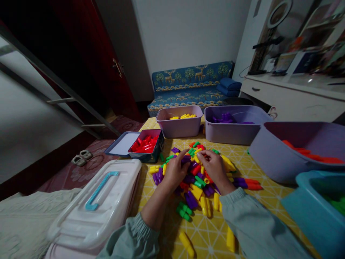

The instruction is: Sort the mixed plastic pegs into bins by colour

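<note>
On the counter [210,233] before me, my left hand [174,172] and right hand [215,168] rest on the pile of plastic pieces [198,176]. The fingers are curled in narrow, and I cannot tell whether either grips a piece. The red tin [147,145], yellow bin [179,126], purple bin [234,131], orange tub [283,158] and green bin [309,212] ring the pile, one colour each, seemingly for easy reach. I can read no writing anywhere.

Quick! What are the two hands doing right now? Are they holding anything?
Left hand: fingers curled on the pile; cannot tell if it holds a block.
Right hand: curled on the pile too; cannot tell.
</note>
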A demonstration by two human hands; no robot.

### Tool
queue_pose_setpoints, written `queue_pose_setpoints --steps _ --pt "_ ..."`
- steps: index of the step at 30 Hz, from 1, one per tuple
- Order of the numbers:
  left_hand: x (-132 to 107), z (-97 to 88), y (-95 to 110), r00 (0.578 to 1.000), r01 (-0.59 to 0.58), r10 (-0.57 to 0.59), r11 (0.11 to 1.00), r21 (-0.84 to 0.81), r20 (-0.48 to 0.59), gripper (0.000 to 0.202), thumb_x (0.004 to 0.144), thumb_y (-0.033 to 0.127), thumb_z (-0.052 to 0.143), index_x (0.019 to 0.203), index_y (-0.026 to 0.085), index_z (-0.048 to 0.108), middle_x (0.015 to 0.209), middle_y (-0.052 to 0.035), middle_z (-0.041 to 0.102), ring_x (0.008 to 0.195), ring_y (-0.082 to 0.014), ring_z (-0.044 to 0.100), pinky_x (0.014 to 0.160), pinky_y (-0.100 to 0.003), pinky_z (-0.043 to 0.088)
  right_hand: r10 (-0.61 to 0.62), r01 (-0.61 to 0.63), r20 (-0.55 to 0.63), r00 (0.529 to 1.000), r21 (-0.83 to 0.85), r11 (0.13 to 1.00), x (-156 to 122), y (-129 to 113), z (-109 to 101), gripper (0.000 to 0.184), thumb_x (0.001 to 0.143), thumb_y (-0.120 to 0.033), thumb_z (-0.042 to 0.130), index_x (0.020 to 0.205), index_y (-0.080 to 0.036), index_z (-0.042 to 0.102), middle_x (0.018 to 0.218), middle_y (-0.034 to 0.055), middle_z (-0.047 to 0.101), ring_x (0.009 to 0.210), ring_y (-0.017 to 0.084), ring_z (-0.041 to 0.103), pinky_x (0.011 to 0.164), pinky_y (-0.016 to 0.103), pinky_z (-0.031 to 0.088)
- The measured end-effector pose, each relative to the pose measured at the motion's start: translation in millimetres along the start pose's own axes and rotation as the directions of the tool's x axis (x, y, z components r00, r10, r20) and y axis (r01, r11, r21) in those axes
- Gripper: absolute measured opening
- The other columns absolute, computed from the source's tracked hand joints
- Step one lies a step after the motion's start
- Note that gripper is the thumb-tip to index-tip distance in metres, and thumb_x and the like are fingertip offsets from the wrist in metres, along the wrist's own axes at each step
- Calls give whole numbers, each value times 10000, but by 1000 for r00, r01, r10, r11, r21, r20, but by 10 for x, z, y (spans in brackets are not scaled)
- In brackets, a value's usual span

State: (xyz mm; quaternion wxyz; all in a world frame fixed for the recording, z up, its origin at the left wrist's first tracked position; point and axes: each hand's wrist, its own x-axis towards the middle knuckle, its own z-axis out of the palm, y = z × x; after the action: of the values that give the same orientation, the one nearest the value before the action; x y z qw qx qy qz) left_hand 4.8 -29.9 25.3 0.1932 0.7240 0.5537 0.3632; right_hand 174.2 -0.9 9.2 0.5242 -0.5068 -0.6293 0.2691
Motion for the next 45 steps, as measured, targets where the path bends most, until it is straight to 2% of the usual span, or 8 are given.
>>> queue_pose_setpoints --steps 5,10,17,22,29,35,42,45 --pt "-20 62 -34 995 -40 28 991 -127 -97 419 840 175 569 1246 237 489 856 -7 676 754 -157 632 696 -247 468 -172 186 98 980 -164 969 -19 -124 -7 255 861 -409 592 962 -207 712 1016 84 693 955 237 633 861 367 494" --pt "-35 56 -30 993 -87 73 982 -169 -89 324 908 153 438 1222 227 476 1034 -48 683 923 -165 637 809 -277 475 -280 321 201 939 -216 922 -19 -145 35 310 869 -380 606 1115 -203 673 1127 93 677 1079 261 592 970 422 441" --pt "-33 76 -35 995 -61 43 972 -226 -87 357 886 160 492 1237 213 523 845 -7 690 736 -135 622 680 -225 470 -290 311 125 949 -213 926 -21 -167 24 127 824 -297 647 906 -200 653 917 71 681 928 250 607 858 393 467" --pt "1 88 -73 993 -19 -21 944 -329 -119 209 871 216 551 1047 166 652 949 -58 724 856 -170 671 785 -256 517 -208 224 112 972 -154 962 -65 -228 35 110 820 -321 641 855 -219 616 821 36 667 763 203 624 731 329 488" --pt "9 86 -86 991 27 -65 952 -305 -115 269 871 305 580 1080 164 676 904 -57 742 778 -169 681 723 -258 533 -147 149 104 984 -17 989 -48 -304 -24 237 850 -288 571 1054 -216 668 976 61 717 844 202 666 792 333 524" --pt "11 105 -137 995 26 -54 958 -286 -89 257 881 305 568 1067 167 678 857 -53 739 758 -168 674 712 -263 528 -8 -13 122 993 169 985 16 -294 -73 236 811 -331 601 961 -206 733 968 58 734 818 202 685 707 314 559" --pt "11 99 -126 995 44 -67 958 -282 -71 237 871 263 565 1057 171 681 829 -47 735 741 -159 676 685 -243 522 339 -393 205 918 365 844 114 -327 -240 291 633 -293 727 895 -168 710 769 53 725 558 153 640 502 258 526" --pt "14 89 -112 995 48 -68 968 -248 -75 214 859 233 571 1026 177 692 834 -42 737 737 -157 675 673 -236 515 430 -442 132 893 435 784 261 -323 -368 251 630 -251 731 861 -165 685 726 33 700 547 130 630 511 242 540"
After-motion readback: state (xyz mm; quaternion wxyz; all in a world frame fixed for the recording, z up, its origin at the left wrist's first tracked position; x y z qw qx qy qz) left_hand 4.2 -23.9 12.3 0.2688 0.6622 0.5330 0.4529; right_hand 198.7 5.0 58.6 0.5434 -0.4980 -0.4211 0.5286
